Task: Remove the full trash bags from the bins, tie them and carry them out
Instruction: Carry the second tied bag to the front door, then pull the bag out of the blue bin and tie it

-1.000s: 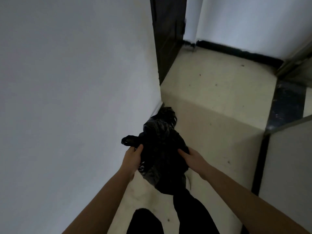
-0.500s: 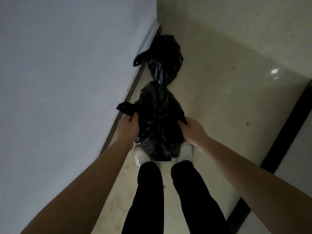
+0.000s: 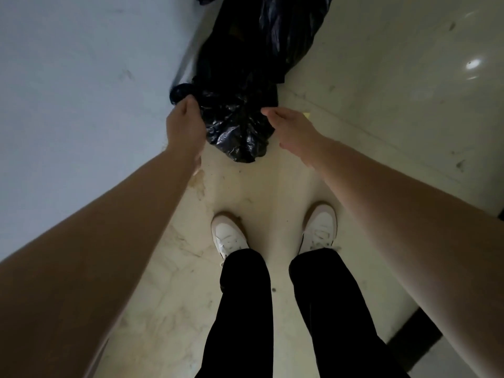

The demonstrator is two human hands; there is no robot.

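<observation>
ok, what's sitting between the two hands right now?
The black trash bag, seen in the head view. The left hand grips a bunched corner of it; the right hand is open at its other edge.

It's dim here, everything murky and soft. One small white glint sits on the glossy cream floor point(image 3: 381, 85), upper right. The crumpled black plastic trash bag point(image 3: 234, 126) shows faint sheen low down, featureless dark above. Bare forearms point(image 3: 109, 255) balloon toward the lower corners, wide-angle stretched.
</observation>
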